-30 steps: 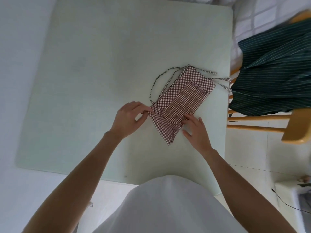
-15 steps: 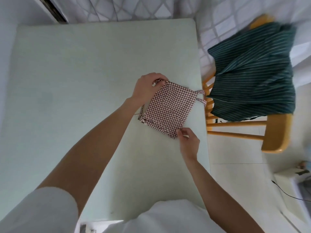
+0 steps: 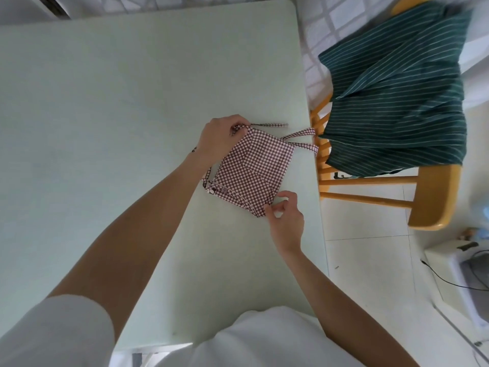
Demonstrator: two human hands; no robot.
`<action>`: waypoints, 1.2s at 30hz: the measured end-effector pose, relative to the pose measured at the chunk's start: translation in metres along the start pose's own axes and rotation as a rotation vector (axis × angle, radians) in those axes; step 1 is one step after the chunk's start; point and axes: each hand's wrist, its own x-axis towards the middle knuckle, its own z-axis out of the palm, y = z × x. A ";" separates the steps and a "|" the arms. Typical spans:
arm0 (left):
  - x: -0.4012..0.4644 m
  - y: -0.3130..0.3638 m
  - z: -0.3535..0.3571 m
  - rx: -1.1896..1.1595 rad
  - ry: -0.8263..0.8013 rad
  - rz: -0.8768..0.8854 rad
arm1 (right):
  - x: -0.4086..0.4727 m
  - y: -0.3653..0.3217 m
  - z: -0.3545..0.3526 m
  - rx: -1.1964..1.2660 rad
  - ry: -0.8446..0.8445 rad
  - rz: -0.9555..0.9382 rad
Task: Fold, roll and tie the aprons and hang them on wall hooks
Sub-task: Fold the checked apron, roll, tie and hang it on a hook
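Bare-skinned left hand (image 3: pixel 219 136) grips the far corner of the checked apron (image 3: pixel 251 170), fingers curled over the top edge where a tie strap starts. Right hand (image 3: pixel 284 218) pinches the near right corner of the same apron between thumb and index finger, other fingers loosely curled. Apron is brown-and-white gingham, folded into a compact, roughly square packet, lying tilted on the tabletop (image 3: pixel 105 102) near its right edge, between the two hands. One thin strap (image 3: pixel 270 125) runs right from the left hand's grip and lies flat on the tabletop. Two wider straps (image 3: pixel 300 140) stick out from the packet's far right corner and reach the tabletop edge, one tip overhanging toward the chair. A short loop of strap shows at the packet's left side under the left wrist. Both forearms bare, white sleeve on the left upper arm, white shirt at bottom of frame. Tabletop pale green, rounded corner at far right. Just beside the tabletop on the right, a yellow wooden chair (image 3: pixel 428 197) with a dark green striped apron (image 3: pixel 397 102) draped over it, thin white stripes, loosely heaped. White tiled floor (image 3: pixel 370 274) below the chair, a black cable (image 3: pixel 447 279) running across it at far right.
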 end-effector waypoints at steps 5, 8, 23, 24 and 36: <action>-0.005 -0.003 0.008 0.098 -0.028 -0.012 | 0.002 -0.004 0.001 -0.151 -0.024 -0.023; -0.029 0.003 0.007 0.131 0.130 0.207 | 0.005 0.000 -0.004 -0.302 -0.023 -0.095; -0.098 -0.062 0.001 0.542 -0.361 0.359 | 0.043 0.001 -0.009 -0.914 -0.114 -0.895; -0.096 -0.062 0.001 0.540 -0.356 0.374 | 0.045 0.000 -0.011 -0.890 -0.087 -0.927; -0.124 -0.058 0.006 0.397 -0.248 0.633 | 0.052 0.017 -0.053 -0.676 -0.373 -1.070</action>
